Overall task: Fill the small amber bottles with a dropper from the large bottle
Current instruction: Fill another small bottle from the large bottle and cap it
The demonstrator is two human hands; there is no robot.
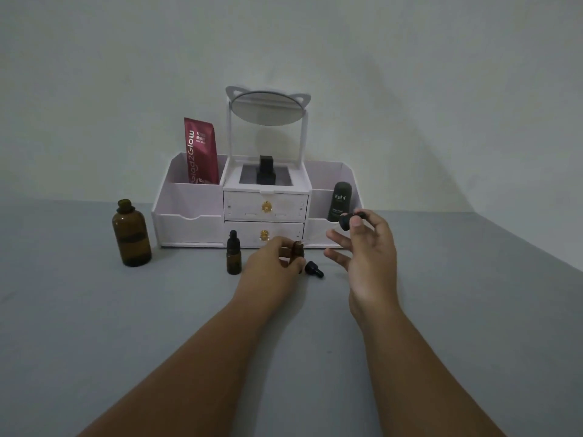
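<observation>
left hand (272, 264) grip clamped on small amber glass bottle (297, 250) | right hand (369, 247) grip pinching black plastic dropper cap (346, 222)

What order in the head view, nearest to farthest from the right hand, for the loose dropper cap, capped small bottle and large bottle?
1. Loose dropper cap, just left of the right hand.
2. Capped small amber bottle, farther left.
3. Large amber bottle, far left.

A pale wall (441, 74) backs a grey tabletop (94, 310) in dim light. A white organizer (186, 222) with a mirror (268, 108) stands against it.
</observation>
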